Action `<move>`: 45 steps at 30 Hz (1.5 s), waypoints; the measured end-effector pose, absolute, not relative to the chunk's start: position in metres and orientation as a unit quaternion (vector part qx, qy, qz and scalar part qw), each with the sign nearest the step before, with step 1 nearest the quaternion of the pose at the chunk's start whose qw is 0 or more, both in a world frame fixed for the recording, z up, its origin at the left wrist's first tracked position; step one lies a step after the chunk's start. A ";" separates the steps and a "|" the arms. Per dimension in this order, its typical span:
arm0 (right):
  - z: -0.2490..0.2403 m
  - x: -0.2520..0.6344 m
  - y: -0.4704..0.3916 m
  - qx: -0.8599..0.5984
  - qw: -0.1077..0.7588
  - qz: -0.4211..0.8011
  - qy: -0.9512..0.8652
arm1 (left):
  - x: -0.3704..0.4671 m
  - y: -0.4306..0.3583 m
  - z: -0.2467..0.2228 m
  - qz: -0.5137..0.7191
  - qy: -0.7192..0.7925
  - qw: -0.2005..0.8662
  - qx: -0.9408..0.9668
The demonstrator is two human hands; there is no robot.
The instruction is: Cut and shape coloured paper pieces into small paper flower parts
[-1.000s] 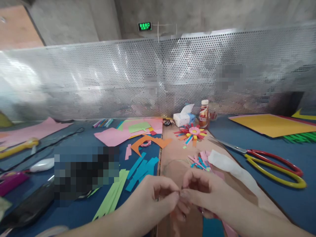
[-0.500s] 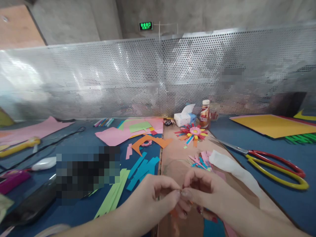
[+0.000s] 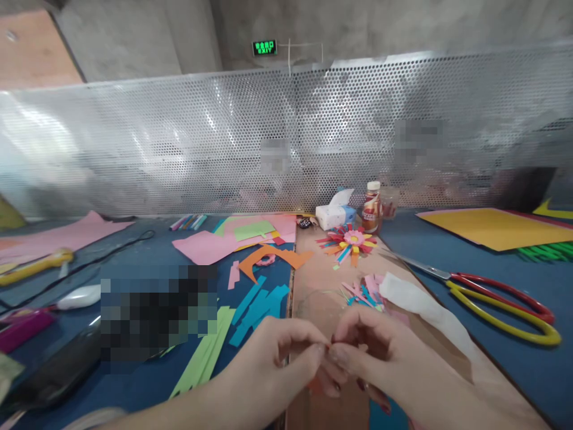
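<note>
My left hand (image 3: pixel 293 355) and my right hand (image 3: pixel 364 352) meet at the fingertips over the brown cardboard strip (image 3: pixel 308 298). Both are closed in a pinch, and whatever lies between the thumbs and forefingers is too small to make out. Under the fingers shows a bit of orange paper (image 3: pixel 316 384), and a blue paper piece (image 3: pixel 387 415) lies below my right hand. Just beyond my hands is a bunch of pink and blue paper strips (image 3: pixel 364 292). Farther back lies a multicoloured paper flower (image 3: pixel 353 239) with a pink centre.
Scissors (image 3: pixel 487 292) with red and yellow handles lie on the right. Green strips (image 3: pixel 206 352), blue strips (image 3: pixel 259 307) and an orange paper scrap (image 3: pixel 286 257) are left of the cardboard. Behind stand a tissue pack (image 3: pixel 331 216), a bottle (image 3: pixel 371 209) and a perforated metal screen (image 3: pixel 201 143).
My fingers have shifted only slightly while staying pinched together. The things on the table have not moved.
</note>
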State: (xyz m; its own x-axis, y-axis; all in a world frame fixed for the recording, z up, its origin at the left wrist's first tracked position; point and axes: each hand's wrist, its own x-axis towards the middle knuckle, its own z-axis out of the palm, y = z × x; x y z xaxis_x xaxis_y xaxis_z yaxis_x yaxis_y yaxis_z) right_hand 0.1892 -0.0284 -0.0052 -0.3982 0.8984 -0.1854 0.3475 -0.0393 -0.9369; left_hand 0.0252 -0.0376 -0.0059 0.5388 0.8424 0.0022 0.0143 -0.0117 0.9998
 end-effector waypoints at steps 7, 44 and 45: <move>-0.004 0.190 -0.034 -0.472 0.274 0.503 -0.671 | 0.026 -0.034 -0.005 0.335 0.336 0.605 0.639; -0.006 0.189 -0.032 -0.472 0.309 0.474 -0.676 | 0.027 -0.035 0.000 0.334 0.429 0.463 0.700; -0.006 0.190 -0.031 -0.468 0.315 0.487 -0.667 | 0.027 -0.035 0.000 0.336 0.431 0.470 0.694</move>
State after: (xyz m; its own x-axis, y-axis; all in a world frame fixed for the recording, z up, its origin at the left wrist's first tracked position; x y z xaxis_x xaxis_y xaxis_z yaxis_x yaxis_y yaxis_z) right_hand 0.1898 -0.0312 -0.0056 -0.3632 0.9310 -0.0356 0.3177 0.0879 -0.9441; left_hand 0.0273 -0.0354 -0.0002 0.4038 0.9128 0.0613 0.2821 -0.1880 0.9408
